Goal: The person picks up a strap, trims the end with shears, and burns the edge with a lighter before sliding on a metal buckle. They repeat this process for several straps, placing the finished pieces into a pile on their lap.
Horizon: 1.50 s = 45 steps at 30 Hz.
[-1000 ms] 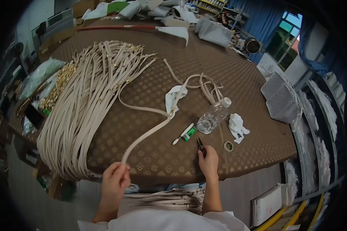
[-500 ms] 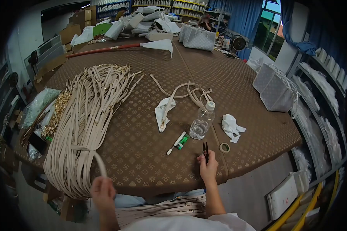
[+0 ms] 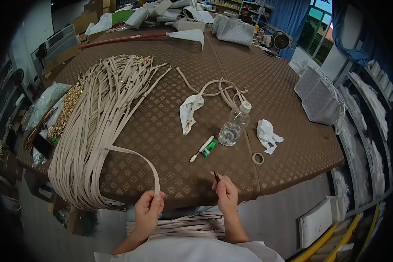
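My left hand [image 3: 147,212] pinches a beige strap [image 3: 152,168] near the table's front edge. That strap curves out from a large bundle of beige straps [image 3: 85,148], which lies along the table's left side with gold hardware at its far end. Dark thread snips [image 3: 216,176] stick up from the closed fingers of my right hand [image 3: 227,196], a short way to the right of my left hand. Their blades point up and away from me; the handles are mostly hidden by my fingers. Across my lap lie more beige straps [image 3: 179,225].
Ahead of my hands are a clear bottle [image 3: 231,130], a green-and-white item [image 3: 209,147], a tape roll [image 3: 257,158] and a crumpled white cloth [image 3: 268,136]. A loose strap [image 3: 191,114] crosses a white cloth. Farther back lies a red-handled rake [image 3: 131,39]; a grey bag [image 3: 321,98] stands right.
My left hand has moved right, drawing the strap out in a longer curve from the bundle. My right hand has come closer to me and left with the snips. The camera view has tilted down.
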Motion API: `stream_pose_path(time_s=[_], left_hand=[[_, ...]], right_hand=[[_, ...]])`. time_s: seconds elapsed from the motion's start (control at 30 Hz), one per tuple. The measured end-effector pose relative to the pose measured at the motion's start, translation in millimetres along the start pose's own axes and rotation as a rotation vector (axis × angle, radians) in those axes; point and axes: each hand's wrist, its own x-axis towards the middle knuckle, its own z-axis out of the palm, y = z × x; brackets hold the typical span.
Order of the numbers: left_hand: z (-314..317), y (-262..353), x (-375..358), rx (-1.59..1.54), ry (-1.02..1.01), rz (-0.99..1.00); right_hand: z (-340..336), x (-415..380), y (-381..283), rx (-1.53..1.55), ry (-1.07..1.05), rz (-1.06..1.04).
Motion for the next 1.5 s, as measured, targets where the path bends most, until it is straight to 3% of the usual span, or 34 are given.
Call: stream_pose_path(time_s=[0.07, 0.2, 0.37, 0.53, 1.5], left_hand=[[1, 1, 1, -0.016, -0.001, 0.005], [2, 8, 0, -0.103, -0.050, 0.009], [5, 35, -10, -0.204, -0.063, -0.205], [4, 40, -13, -0.152, -0.114, -0.181], [4, 47, -16, -0.073, -0.111, -0.178]], right_hand=[[-1, -12, 26, -0.090, -0.096, -0.199], [11, -13, -13, -0.254, -0.158, -0.322], [22, -24, -24, -0.333, -0.196, -0.383], [31, -27, -33, -0.480, -0.295, -0.575], [37, -30, -36, -0.601, -0.285, -0.656]])
